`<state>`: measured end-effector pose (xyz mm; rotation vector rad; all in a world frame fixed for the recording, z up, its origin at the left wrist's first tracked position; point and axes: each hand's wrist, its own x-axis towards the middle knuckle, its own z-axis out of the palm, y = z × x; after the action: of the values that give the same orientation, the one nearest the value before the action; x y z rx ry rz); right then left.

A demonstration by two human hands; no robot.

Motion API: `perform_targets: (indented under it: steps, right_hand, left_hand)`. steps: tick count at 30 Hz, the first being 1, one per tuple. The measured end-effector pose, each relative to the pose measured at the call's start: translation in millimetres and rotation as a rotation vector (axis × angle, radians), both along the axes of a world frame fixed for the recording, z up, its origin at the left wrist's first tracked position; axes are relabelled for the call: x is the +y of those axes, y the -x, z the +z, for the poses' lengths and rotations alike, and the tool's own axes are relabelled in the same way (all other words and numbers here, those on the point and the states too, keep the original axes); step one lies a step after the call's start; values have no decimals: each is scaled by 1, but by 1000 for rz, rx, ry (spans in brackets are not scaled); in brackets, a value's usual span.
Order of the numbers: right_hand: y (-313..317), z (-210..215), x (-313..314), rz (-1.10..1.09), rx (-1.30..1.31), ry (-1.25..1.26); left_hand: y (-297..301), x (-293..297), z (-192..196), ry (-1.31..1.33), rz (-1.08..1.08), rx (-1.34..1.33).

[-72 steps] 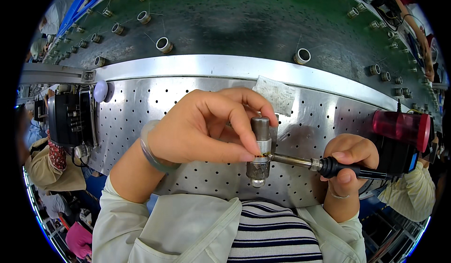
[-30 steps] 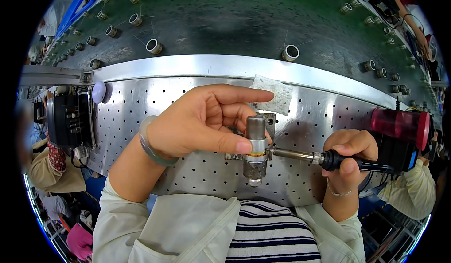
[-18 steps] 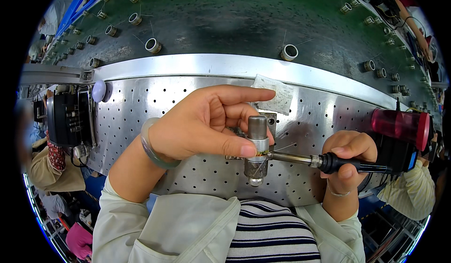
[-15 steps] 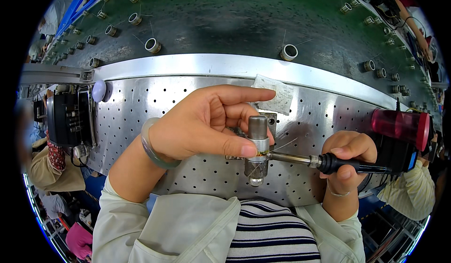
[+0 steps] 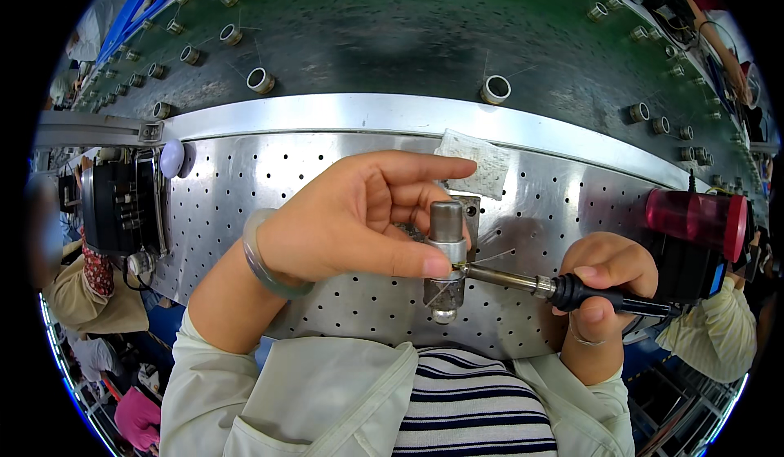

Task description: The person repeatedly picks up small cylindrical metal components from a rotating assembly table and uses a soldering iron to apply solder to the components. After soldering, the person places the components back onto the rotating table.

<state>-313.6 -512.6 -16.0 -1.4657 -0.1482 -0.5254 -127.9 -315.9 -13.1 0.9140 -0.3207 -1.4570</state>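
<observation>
At the middle of the bench a metal post (image 5: 446,222) stands in a fixture, with a small silvery ring (image 5: 454,249) around it and fine wires sticking out. My left hand (image 5: 351,216) grips this ring between thumb and fingers; its index finger stretches out above. In my right hand (image 5: 614,271) is a soldering iron (image 5: 580,292) with a black handle. Its metal tip touches or nearly touches the ring's right side, beside my left thumb. Part of the ring is hidden behind that thumb.
Under the hands lies a perforated metal bench plate (image 5: 229,187). A greyish pad (image 5: 478,163) sits behind the post. Beyond a metal rail, a green conveyor belt (image 5: 367,49) carries several wired rings. A red cylinder (image 5: 694,222) stands right, a dark device (image 5: 114,204) left.
The rings on the belt have drifted slightly left. The soldering iron's handle end has dipped a little, its tip staying at the ring. My left hand has barely moved.
</observation>
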Motion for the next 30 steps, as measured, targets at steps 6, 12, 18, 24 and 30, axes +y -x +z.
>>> perform_targets:
  steps: [6, 12, 18, 24, 30]
  right_hand:
    - [-3, 2, 6, -70, 19, -164]
    - [-4, 2, 4, -32, 25, -130]
    - [-1, 1, 5, -50, 41, -116]
    - [-2, 5, 7, -225, 87, -272]
    - [2, 5, -3, -308, 75, -266]
  left_hand:
    - [1, 0, 1, -14, 9, 24]
    - [1, 0, 0, -23, 16, 24]
    - [2, -2, 1, -10, 7, 20]
    - [0, 1, -4, 70, -6, 37]
    - [-48, -23, 3, 98, 288, -319]
